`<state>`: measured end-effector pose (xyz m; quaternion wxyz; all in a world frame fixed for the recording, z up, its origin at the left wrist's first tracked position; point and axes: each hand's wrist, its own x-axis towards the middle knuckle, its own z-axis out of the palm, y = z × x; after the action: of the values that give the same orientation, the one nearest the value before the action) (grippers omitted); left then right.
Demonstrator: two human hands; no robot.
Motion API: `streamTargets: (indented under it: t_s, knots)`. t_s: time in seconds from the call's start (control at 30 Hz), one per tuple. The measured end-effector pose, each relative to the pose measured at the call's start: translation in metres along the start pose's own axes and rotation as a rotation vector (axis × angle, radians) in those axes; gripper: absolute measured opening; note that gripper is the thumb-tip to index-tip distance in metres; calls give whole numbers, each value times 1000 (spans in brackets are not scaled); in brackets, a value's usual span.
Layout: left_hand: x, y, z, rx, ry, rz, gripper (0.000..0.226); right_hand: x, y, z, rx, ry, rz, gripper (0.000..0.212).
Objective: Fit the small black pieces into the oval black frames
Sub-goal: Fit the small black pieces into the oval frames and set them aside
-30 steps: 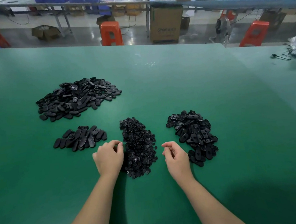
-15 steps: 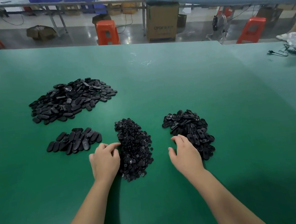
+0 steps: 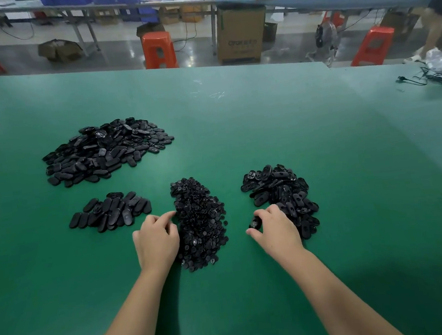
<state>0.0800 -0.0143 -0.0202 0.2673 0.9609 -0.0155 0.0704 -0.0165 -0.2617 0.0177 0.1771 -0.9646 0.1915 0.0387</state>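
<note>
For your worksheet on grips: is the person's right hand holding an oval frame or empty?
Holding. The right hand pinches one oval black frame between thumb and fingers, beside the frame pile.

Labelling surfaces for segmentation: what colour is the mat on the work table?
Plain green, no pattern. The table shows best in the head view, the only one.

On the table [image 3: 292,132], the small pieces [image 3: 199,221] were heaped centrally, between the small row of ovals [image 3: 110,211] at left and the oval frames [image 3: 279,188] at right; the large heap [image 3: 103,151] was set behind the row.
</note>
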Motion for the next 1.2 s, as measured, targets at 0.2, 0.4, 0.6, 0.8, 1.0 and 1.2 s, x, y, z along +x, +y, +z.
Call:
streamTargets:
  t_s: [0.2,0.4,0.6,0.8,1.0,1.2]
  knots:
    - [0,0,0,-8,6,4,34,9,-1,-8,60,-77,34,53]
    - [0,0,0,0,24,10,32,14,2,-14,64,-132,56,63]
    - [-1,1,-1,13,17,20,35,16,4,-19,50,-106,64,53]
    - [0,1,-1,9,21,24,35,16,7,-19,39,-120,43,49]
    - [-1,1,0,-86,79,-52,24,21,9,-27,61,-87,28,40]
    - [0,0,1,-55,68,-21,24,23,8,-25,-69,-53,-14,33]
